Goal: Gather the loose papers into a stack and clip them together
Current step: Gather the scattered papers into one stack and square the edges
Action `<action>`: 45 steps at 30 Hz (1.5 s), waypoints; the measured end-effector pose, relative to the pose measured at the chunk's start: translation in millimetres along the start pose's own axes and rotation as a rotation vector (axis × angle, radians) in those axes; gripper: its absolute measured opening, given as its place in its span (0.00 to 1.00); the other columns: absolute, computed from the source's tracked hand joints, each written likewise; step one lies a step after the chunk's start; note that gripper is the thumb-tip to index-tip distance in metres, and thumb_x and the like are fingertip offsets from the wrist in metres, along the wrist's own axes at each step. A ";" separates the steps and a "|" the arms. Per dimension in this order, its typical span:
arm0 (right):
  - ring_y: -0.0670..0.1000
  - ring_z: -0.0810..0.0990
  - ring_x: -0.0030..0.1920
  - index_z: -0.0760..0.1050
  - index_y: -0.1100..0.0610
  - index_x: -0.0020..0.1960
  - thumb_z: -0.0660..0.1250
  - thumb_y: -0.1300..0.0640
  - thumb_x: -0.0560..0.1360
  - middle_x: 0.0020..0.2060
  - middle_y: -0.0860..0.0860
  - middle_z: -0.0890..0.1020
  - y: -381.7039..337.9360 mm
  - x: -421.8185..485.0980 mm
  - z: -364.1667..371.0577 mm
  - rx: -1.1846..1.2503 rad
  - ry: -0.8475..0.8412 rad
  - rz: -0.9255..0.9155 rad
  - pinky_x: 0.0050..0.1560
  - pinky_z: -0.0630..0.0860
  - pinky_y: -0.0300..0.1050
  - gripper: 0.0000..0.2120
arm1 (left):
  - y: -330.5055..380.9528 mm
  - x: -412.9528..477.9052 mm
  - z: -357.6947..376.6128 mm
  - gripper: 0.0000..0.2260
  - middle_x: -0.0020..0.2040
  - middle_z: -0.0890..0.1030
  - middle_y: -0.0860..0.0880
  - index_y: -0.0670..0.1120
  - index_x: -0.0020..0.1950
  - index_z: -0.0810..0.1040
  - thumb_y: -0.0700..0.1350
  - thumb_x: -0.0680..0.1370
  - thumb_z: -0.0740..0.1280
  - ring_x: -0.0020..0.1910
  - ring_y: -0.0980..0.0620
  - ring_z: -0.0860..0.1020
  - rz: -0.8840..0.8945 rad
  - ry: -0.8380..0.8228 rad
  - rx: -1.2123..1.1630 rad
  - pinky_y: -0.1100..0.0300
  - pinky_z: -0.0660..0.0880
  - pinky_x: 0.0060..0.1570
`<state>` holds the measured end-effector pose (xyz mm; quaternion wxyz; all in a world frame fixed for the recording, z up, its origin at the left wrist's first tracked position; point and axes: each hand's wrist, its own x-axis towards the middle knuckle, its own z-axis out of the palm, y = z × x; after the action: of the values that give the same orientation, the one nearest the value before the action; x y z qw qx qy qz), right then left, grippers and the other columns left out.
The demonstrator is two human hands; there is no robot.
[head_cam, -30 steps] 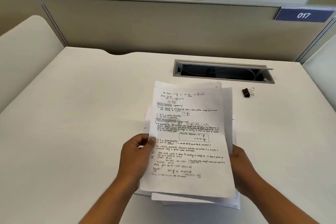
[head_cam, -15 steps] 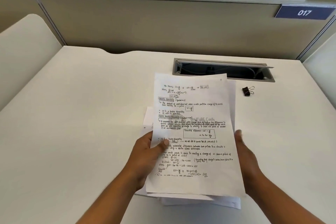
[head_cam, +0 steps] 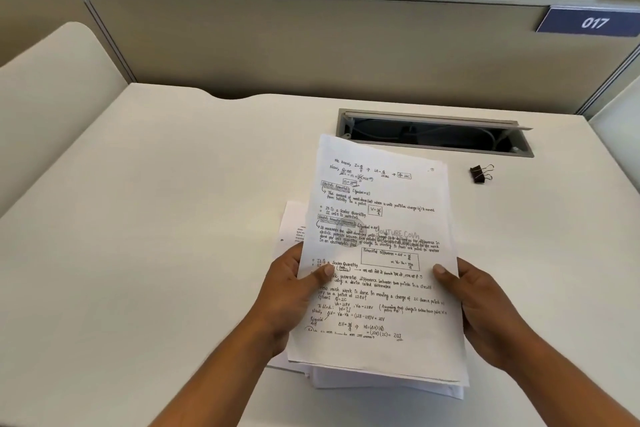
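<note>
A stack of white papers (head_cam: 377,253) with handwritten notes on the top sheet is held above the white desk (head_cam: 173,236), tilted slightly. My left hand (head_cam: 291,291) grips its left edge, thumb on top. My right hand (head_cam: 474,302) grips the right edge, thumb on the page. A few sheets (head_cam: 294,229) stick out unevenly at the left and bottom of the stack. A black binder clip (head_cam: 479,173) lies on the desk beyond the papers to the right, apart from both hands.
An open cable slot (head_cam: 433,132) with a grey rim is set in the desk behind the papers. A beige partition (head_cam: 311,45) with a blue sign 017 (head_cam: 592,22) closes off the far edge. Neighbouring desks flank both sides.
The stack has been lifted and shifted slightly right and further from me. My right thumb has come up onto the top page, and the sheets sit more closely together.
</note>
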<state>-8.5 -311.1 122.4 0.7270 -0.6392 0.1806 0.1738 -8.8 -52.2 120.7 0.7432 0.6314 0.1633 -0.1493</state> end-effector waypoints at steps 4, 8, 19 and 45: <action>0.60 0.87 0.47 0.79 0.61 0.59 0.64 0.61 0.78 0.50 0.60 0.87 5.3 -2.1 1.0 0.007 0.039 -0.029 0.42 0.84 0.52 0.11 | -3.0 0.2 0.4 0.12 0.54 0.88 0.47 0.48 0.61 0.81 0.38 0.79 0.70 0.52 0.44 0.86 -0.019 -0.055 -0.015 0.48 0.83 0.50; 0.53 0.87 0.34 0.80 0.60 0.53 0.64 0.63 0.79 0.38 0.55 0.88 10.2 -4.6 -4.1 -0.016 0.141 -0.037 0.28 0.80 0.41 0.07 | -13.4 5.3 -13.7 0.06 0.53 0.87 0.49 0.49 0.56 0.81 0.47 0.81 0.68 0.49 0.49 0.86 -0.041 0.171 0.149 0.55 0.81 0.44; 0.47 0.84 0.26 0.77 0.64 0.56 0.64 0.63 0.80 0.29 0.48 0.86 57.2 17.9 -21.6 -0.100 0.255 0.045 0.24 0.77 0.37 0.07 | -63.8 6.8 -62.9 0.33 0.67 0.74 0.46 0.47 0.71 0.72 0.64 0.72 0.72 0.68 0.44 0.73 -0.180 0.522 0.953 0.50 0.74 0.63; 0.48 0.86 0.32 0.78 0.62 0.56 0.64 0.63 0.80 0.42 0.55 0.87 71.7 27.2 -30.0 -0.074 0.231 0.017 0.30 0.81 0.39 0.08 | -53.1 32.4 -60.8 0.27 0.25 0.62 0.51 0.49 0.28 0.58 0.55 0.77 0.70 0.26 0.50 0.63 -0.122 0.371 0.902 0.57 0.56 0.31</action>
<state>-20.6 -331.6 43.6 0.6757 -0.6799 0.2621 0.1119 -5.6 -1.1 50.4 0.3441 0.8955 0.2488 -0.1336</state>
